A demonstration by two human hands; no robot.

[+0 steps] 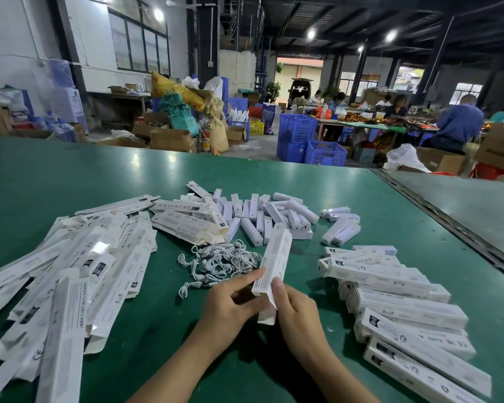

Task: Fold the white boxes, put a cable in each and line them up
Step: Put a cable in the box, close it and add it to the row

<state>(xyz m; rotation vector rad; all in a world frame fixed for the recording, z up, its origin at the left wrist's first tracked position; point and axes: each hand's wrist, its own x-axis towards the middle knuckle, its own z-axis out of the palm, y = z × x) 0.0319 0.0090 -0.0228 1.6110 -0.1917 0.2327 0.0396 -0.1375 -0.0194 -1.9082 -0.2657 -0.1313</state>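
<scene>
**Folded box held end-on, cables just to its left**

On the green counter (361,199), flat boxes (70,271) are heaped toward the left edge and folded boxes (390,301) line up toward the right. Between them, near the front edge, the white box (275,257) is held with its long axis pointing away from the person. The right hand (294,309) pinches its near end. The left hand (230,301), fingers straight, touches its left side. The cable pile (218,263) lies just beyond the left hand, likely the nearer one for the pick.

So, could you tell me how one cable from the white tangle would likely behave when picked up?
The cables look thin and looped, so probably floppy and light. They lie tangled, so one may drag neighbours along.
</scene>
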